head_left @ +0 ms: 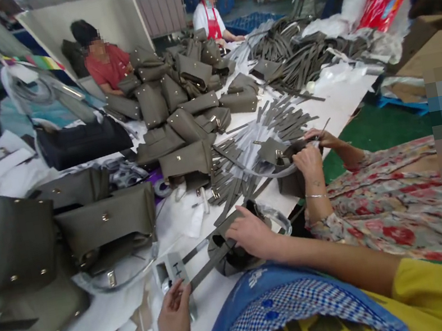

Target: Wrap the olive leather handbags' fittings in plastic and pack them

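My left hand (173, 314), a silver bangle on its wrist, pinches a small grey tag (175, 269) at the table's near edge. A long olive-grey strap (205, 268) runs from the tag to a small olive-grey bag (232, 255) lying in front of me. My right hand (252, 234) rests on top of that bag and presses the strap against it. My blue apron (271, 305) hides the table edge below.
A co-worker in a floral top works on another bag (283, 157) with both hands (310, 161) just right of mine. Finished olive bags (106, 220) pile at left and centre (175, 99). Loose straps (281, 120) cover the white table (345, 92). Two people sit at the far end.
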Tool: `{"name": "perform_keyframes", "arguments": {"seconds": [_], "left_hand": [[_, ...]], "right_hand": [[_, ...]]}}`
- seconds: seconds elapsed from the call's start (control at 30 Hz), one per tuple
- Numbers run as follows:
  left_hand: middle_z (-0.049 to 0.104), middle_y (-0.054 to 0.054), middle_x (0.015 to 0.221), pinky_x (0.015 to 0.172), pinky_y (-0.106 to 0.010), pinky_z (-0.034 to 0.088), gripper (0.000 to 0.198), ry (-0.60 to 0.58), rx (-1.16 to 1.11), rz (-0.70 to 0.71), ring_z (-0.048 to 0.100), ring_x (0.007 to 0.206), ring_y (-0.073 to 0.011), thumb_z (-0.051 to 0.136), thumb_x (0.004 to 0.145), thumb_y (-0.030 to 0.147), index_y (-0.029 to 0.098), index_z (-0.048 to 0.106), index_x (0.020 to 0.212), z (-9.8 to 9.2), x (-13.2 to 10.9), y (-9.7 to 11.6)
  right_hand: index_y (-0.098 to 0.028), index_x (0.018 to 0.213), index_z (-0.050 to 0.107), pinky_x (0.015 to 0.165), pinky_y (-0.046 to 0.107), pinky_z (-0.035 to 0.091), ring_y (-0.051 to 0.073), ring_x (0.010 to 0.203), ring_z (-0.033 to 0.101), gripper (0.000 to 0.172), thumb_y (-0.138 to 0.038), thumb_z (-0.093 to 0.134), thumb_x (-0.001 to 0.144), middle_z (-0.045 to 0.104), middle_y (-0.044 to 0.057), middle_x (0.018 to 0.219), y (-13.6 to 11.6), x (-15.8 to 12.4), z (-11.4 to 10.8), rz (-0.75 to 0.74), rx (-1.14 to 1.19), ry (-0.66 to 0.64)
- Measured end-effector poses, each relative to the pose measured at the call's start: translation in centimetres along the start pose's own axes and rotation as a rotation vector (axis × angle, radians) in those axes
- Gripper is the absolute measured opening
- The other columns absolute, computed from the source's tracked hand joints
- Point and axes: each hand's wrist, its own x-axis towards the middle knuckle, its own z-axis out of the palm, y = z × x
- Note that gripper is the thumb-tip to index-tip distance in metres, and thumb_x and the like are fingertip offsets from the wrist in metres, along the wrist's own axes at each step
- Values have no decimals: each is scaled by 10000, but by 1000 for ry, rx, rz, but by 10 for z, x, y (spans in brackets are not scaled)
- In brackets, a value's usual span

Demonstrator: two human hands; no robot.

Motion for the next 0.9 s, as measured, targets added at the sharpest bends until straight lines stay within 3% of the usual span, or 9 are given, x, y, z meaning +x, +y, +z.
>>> {"name": "perform_keyframes", "arguments": {"seconds": [0.13, 0.23, 0.33, 0.4, 0.5, 0.57, 0.67, 0.8, 0.9], "left_hand": [[731, -60, 899, 807, -426, 538, 507, 89, 314, -31, 678, 925, -310, 687, 631, 558, 223, 679, 1011, -60, 6, -22], [727, -98, 951, 844, -506, 514, 451, 92, 542, 92, 657, 968, -357, 623, 710, 537, 208, 687, 1012, -67, 3, -7], [644, -120, 1201, 962, -529, 444, 427, 95, 665, 378, 570, 1142, -353, 534, 814, 486, 204, 645, 1114, -35, -3, 33], [618, -96, 1257, 1009, -472, 430, 425, -58, 574, 518, 562, 1172, -289, 476, 870, 456, 214, 592, 1199, -1, -6, 64], [601, -64, 1295, 1057, -393, 402, 426, -434, 395, 650, 546, 1203, -218, 393, 924, 416, 215, 548, 1265, 45, -11, 103], [620, -57, 1270, 1046, -367, 409, 414, -651, 355, 690, 562, 1179, -207, 383, 933, 403, 222, 564, 1258, 64, -11, 121], [674, -59, 1175, 979, -354, 451, 375, -845, 383, 724, 612, 1079, -226, 522, 871, 417, 236, 627, 1183, 76, -10, 133], [715, -51, 1049, 900, -325, 479, 328, -894, 341, 694, 644, 966, -225, 637, 789, 435, 226, 694, 1035, 78, -5, 132], [720, -42, 993, 855, -310, 488, 301, -838, 260, 620, 646, 920, -211, 649, 779, 417, 210, 699, 991, 78, -3, 126]], "right_hand": [[-177, 884, 645, 1110, 510, 168, 212, 833, 581, 87, -182, 607, 807, 673, 48, 810, -5, 5, -3, -33, 36, 19], [-176, 910, 646, 1112, 520, 166, 210, 842, 574, 127, -145, 545, 840, 674, 53, 826, -10, 8, -8, -119, 61, 73], [-184, 957, 636, 1128, 525, 141, 191, 865, 576, 202, -114, 458, 892, 685, 51, 878, -14, 7, -12, -221, 82, 146], [-191, 1011, 628, 1133, 527, 145, 186, 951, 579, 246, -121, 408, 927, 689, 61, 992, -17, 3, -14, -290, 125, 203], [-209, 1106, 616, 1120, 504, 216, 195, 1140, 532, 278, -168, 391, 950, 650, 72, 1172, -19, -12, -21, -325, 271, 302], [-220, 1116, 629, 1052, 436, 341, 202, 1130, 548, 261, -240, 437, 940, 658, 77, 1161, -15, -29, -30, -244, 426, 311], [-209, 902, 698, 793, 319, 481, 188, 820, 638, 283, -378, 472, 916, 709, 79, 864, -3, -62, -38, 34, 673, 155], [-177, 646, 662, 483, 267, 432, 144, 425, 543, 576, -563, 334, 919, 626, 42, 544, 16, -97, -21, 514, 966, -177], [-164, 806, 704, 604, 306, 505, 191, 603, 641, 561, -624, 391, 874, 698, 68, 717, 25, -98, -6, 652, 1042, -83]]}}
